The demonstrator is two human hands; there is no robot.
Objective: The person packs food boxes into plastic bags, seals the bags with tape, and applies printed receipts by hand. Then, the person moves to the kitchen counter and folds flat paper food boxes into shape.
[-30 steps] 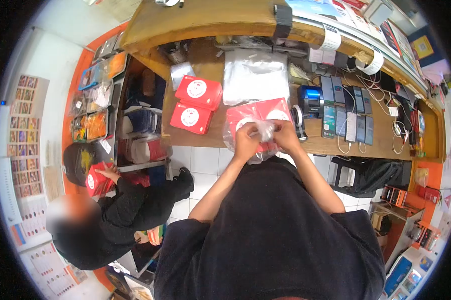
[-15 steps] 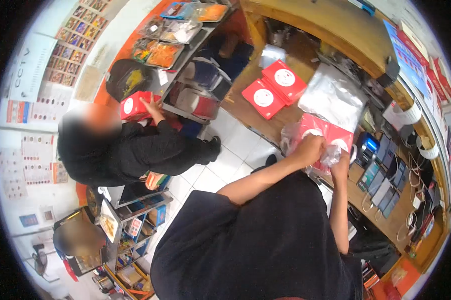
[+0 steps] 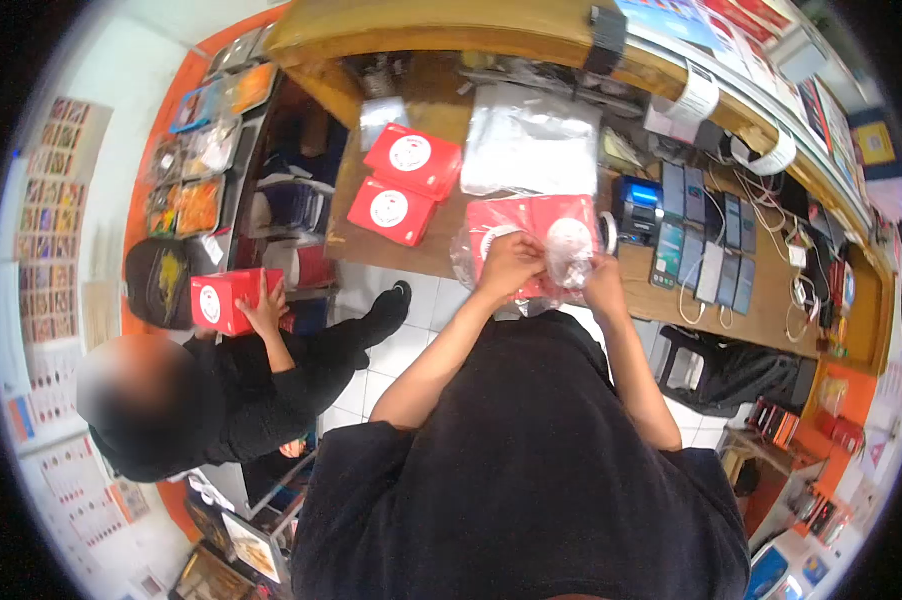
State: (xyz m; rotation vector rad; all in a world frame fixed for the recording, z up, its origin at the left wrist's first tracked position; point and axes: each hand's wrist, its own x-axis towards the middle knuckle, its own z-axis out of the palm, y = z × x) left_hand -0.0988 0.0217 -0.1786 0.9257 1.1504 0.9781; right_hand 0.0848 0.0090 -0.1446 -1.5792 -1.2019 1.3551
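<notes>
Two red boxes with white round labels [image 3: 563, 212] lie side by side at the counter's front edge inside a clear plastic bag [image 3: 574, 262]. My left hand [image 3: 512, 265] is closed on the bag's plastic over the left box. On the right, my right hand [image 3: 603, 285] pinches the same plastic near the bag's edge. Behind the boxes lies a stack of clear plastic bags [image 3: 531, 140]. More red boxes [image 3: 395, 207] stand in two stacks to the left.
Phones with cables [image 3: 711, 270], a blue-black printer [image 3: 639, 208] and a tape roll are on the wooden counter [image 3: 441, 250] at right. A co-worker [image 3: 261, 400] at left holds red boxes [image 3: 233, 300] beside a shelf with food trays [image 3: 199, 205].
The view swung left and then back. My hands have moved apart, with the plastic now spread between them. The co-worker's red boxes are turned and held further right.
</notes>
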